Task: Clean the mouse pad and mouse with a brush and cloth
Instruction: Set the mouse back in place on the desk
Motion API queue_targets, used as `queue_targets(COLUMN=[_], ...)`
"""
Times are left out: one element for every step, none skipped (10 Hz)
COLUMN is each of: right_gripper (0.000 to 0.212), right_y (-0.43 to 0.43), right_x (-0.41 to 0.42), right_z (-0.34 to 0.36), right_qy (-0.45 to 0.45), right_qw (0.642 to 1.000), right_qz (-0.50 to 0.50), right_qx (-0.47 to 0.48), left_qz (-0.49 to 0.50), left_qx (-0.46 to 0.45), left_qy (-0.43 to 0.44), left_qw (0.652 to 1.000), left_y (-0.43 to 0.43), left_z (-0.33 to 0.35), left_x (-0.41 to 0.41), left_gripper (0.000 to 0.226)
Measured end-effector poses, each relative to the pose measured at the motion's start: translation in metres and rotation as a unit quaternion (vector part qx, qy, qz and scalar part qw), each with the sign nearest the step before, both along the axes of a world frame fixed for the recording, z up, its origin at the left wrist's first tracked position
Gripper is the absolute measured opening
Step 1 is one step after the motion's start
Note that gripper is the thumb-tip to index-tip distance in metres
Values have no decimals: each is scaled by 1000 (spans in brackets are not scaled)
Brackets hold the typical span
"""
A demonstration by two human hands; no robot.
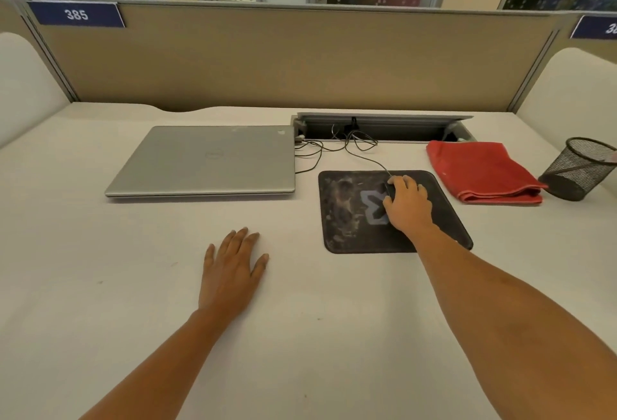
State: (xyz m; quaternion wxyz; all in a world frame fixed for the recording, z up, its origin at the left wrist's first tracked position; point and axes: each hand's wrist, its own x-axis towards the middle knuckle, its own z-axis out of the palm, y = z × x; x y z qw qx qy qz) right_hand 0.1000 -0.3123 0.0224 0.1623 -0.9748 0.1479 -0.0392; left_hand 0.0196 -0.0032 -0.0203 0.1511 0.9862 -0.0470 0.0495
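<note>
A black mouse pad (347, 219), smeared with pale dust on its left half, lies on the white desk right of centre. My right hand (407, 204) grips a black wired mouse (389, 188) on the pad; only the mouse's left edge shows past my fingers. Its cable runs back toward the cable tray. A folded red cloth (480, 169) lies just right of the pad. My left hand (232, 269) rests flat on the desk, fingers straight, well left of the pad. No brush can be made out.
A closed silver laptop (207, 160) sits left of the pad with cables at its right side. An open grey cable tray (380, 130) runs along the back. A black mesh pen cup (577, 169) stands at the far right. A beige partition (293, 58) backs the desk.
</note>
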Motion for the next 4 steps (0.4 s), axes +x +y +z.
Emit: queue_targets(right_gripper=[53,55,55,55], right_y=[5,24,47,76], right_x=[-4,-15,-25,-38], right_z=[-1,-2,-7,-14], right_qy=[1,-17,-15,9], right_qw=[999,996,995,996], right_qz=[-2,12,6,-19], right_qx=[-48,-89,-99,-88], left_qz=[2,-2,-2,-4], left_qx=[-5,-16,-34,-27], left_qy=[0,6,18,29], left_qw=[1000,1000,999,999], left_y=[0,0,2,0], left_z=[-1,1,3,8], left_x=[0,-2,-2,-1], left_gripper=[49,49,48,49])
